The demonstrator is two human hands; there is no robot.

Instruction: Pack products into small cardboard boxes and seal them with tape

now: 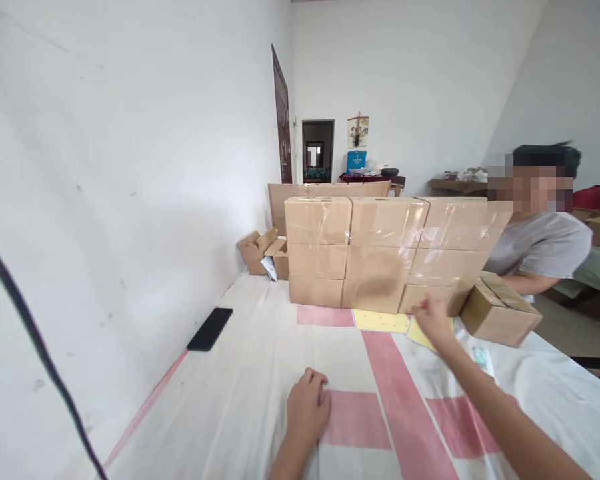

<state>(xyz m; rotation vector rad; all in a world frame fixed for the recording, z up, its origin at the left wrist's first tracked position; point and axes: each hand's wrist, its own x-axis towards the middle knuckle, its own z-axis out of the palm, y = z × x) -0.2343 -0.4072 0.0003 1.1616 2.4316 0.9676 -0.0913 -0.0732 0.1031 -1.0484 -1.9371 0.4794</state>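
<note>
My left hand rests on the cloth-covered table with loosely bent fingers, the thumb a little apart, and nothing visible in it. My right hand reaches forward over a yellow sheet, in front of the bottom right box of a stack. Its fingers are bent and slightly apart, holding nothing I can see; whether they touch the sheet or box is unclear. Another yellow sheet lies to its left. The taped cardboard boxes stand three high and three wide.
A single taped box stands right of the stack, near a small white-green packet. Small opened boxes and a black phone lie along the left wall. A person in a grey shirt is at the right; another sits farther back.
</note>
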